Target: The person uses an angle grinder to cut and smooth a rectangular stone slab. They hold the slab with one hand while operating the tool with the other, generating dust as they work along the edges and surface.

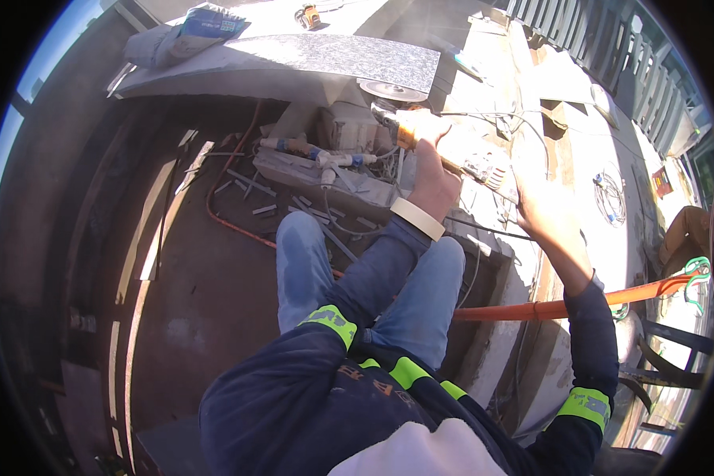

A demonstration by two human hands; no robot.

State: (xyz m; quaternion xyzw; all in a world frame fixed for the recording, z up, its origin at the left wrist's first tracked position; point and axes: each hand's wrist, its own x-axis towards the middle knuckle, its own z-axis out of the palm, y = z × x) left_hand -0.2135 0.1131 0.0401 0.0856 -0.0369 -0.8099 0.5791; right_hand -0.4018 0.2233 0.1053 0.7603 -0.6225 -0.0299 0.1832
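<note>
With both hands I hold an angle grinder (pixel 472 159) that has an orange body. My left hand (pixel 435 178) is closed around its front part, near the gear head, and a roll of pale tape (pixel 418 217) encircles that wrist. Toward the rear of the tool, my right hand (pixel 534 194) grips the body; its fingers are partly lost in glare. The grinder's round disc (pixel 393 90) lies at the near edge of a speckled grey stone slab (pixel 349 62); whether it touches cannot be told. Light haze hangs around the slab.
White pipe fittings (pixel 325 159) and a block (pixel 353 133) sit below the slab. Thin offcuts (pixel 254 186) and an orange hose (pixel 218 213) lie on the left floor. A bag (pixel 206 25) rests behind. At right are an orange strap (pixel 547 310) and coiled cable (pixel 609 198).
</note>
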